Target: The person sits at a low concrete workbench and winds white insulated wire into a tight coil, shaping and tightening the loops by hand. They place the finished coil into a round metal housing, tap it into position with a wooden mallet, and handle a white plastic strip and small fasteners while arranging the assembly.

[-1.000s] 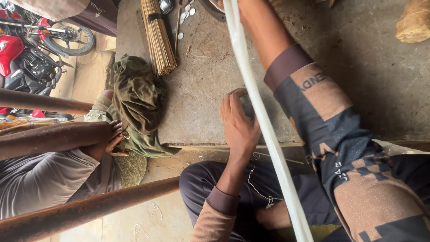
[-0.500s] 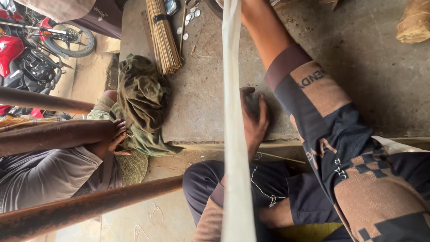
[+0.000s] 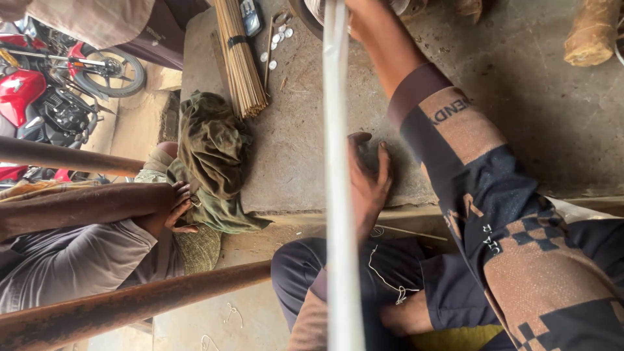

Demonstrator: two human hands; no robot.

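Note:
My left hand (image 3: 365,179) lies on the grey concrete slab (image 3: 299,130) near its front edge, fingers curled over a dark rounded object (image 3: 372,158) that is mostly hidden. My right arm, in a dark and tan patterned sleeve, reaches to the top edge. Only the wrist of my right hand (image 3: 356,10) shows, next to a long white strip (image 3: 337,195). The strip runs from top to bottom of the view and crosses in front of my left hand. Whether my right hand holds it is hidden.
Another person in a grey shirt sits at the left, a hand (image 3: 179,208) on an olive cloth (image 3: 214,156). A tied bundle of thin sticks (image 3: 239,58) and small round pieces (image 3: 279,39) lie on the slab. Rusty bars (image 3: 130,305) cross low left. A red motorcycle (image 3: 39,97) stands beyond.
The white strip swung from a slant to nearly upright. My left hand slid along the slab's front edge and settled flatter over the dark object.

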